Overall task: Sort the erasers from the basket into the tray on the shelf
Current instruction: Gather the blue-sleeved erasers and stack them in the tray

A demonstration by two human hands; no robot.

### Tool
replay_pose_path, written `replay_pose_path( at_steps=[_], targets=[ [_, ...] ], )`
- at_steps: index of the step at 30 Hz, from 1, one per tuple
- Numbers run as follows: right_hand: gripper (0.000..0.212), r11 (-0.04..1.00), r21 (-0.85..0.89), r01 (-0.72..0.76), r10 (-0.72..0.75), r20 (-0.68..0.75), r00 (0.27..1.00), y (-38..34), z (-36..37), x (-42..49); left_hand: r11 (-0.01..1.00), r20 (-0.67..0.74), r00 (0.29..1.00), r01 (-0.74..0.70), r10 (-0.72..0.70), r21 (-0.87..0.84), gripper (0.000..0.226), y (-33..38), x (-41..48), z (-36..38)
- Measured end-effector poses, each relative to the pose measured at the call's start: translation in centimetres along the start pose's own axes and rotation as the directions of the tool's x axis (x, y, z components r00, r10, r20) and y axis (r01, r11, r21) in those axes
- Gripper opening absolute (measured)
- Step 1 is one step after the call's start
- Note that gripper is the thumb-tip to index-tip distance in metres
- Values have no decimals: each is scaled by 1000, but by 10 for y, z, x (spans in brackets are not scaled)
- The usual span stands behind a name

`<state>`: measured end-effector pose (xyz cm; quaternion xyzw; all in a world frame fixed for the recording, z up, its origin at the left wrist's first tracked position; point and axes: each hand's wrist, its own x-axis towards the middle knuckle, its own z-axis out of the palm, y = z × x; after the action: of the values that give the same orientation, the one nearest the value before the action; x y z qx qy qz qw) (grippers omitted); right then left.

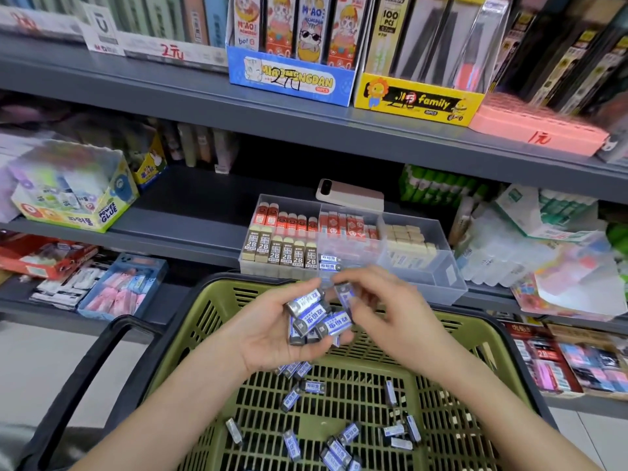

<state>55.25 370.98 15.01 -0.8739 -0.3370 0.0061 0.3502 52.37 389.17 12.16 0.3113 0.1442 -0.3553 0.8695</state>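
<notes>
The green basket (204, 321) sits below me, far rim close under the clear tray (441, 277) on the shelf (190, 212). My left grip (272, 331), palm up, curls round a stack of erasers (314, 317); my right grip (384, 314) pinches a single eraser (345, 295) over the basket's open middle
</notes>
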Motion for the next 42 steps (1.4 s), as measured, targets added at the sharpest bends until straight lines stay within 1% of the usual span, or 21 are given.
replay_pose_path(
  at_steps=[1,3,5,8,10,12,16,18,21,24,27,28,31,33,35,36,37,38,39,40,42],
  targets=[
    [33,994,97,-57,62,-52,997,0,-4,5,999,31,999,-32,33,-12,40,5,-1,2],
    [31,935,322,-149,208,-156,966,3,-11,18,992,66,991,-117,119,-39,40,16,-4,4],
    [26,857,468,-215,344,-209,916,12,-15,33,977,39,978,-204,206,-60,39,28,-6,5],
    [23,783,500,-370,492,-135,860,27,-11,57,932,-36,936,-353,351,-83,37,43,-11,3],
    [21,748,477,-461,546,-48,836,37,-4,72,893,-62,900,-436,432,-113,37,51,-14,0],
    [18,742,423,-521,568,17,823,45,3,84,859,-77,869,-495,489,-129,36,56,-17,-2],
    [23,774,253,-581,578,93,811,53,16,97,826,-137,832,-552,537,-115,36,65,-17,-4],
    [18,786,184,-591,579,117,807,55,19,100,821,-153,824,-562,545,-101,36,69,-15,-3],
    [9,779,148,-609,580,200,790,58,17,100,819,-145,822,-566,551,-95,37,69,-13,-1],
    [8,814,5,-581,557,281,782,56,13,100,822,-123,829,-558,546,-111,36,62,-11,-2],
    [6,830,-42,-556,539,315,781,56,13,101,832,-135,836,-546,532,-100,37,56,-8,-4],
    [8,828,-56,-558,543,324,774,57,13,102,836,-135,838,-541,528,-90,37,55,-7,-4],
    [34,822,-110,-559,560,339,756,62,13,102,845,-114,847,-529,519,-85,37,54,-6,-2],
    [38,840,-132,-526,539,307,784,60,11,100,846,-100,850,-526,517,-92,38,52,-6,-1],
    [42,895,-66,-441,445,174,878,52,8,96,845,-102,849,-527,518,-90,38,50,-6,-2],
    [44,916,45,-398,393,99,914,45,7,93,846,-110,848,-527,518,-84,38,48,-5,-2],
    [44,908,208,-365,361,59,931,36,5,90,847,-119,848,-527,517,-77,37,47,-5,-2],
    [41,875,354,-331,334,56,941,27,3,86,847,-127,847,-526,516,-70,37,47,-5,-2],
    [35,848,440,-295,297,67,952,17,3,83,846,-128,845,-529,519,-66,37,46,-4,-1],
    [26,849,457,-266,261,77,962,9,3,80,843,-124,842,-535,525,-61,37,46,-4,0],
    [10,885,408,-222,213,68,975,-3,7,79,833,-117,831,-551,544,-39,36,44,-4,2]
  ],
)
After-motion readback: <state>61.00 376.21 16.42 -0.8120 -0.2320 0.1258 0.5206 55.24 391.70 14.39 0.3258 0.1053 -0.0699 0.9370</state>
